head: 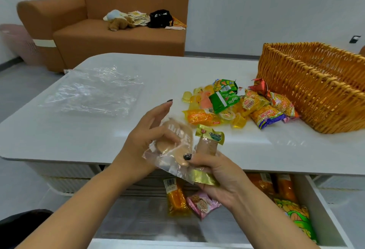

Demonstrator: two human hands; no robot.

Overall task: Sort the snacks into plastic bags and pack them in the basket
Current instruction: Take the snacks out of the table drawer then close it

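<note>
A clear packet of round biscuits [173,146] is held above the table's [59,130] near edge, the left hand [146,138] cupping it with thumb curled over its front. The right hand [215,169] pinches a gold-wrapped snack [209,142] beside it, the two packets touching. The snack pile [237,106] lies near the table's right edge against the wicker basket [316,86]; the plastic bags [92,90] lie flat by the far-left corner. With both hands full, either packet could slip into the open drawer [197,219] below, mixing with snacks there.
</note>
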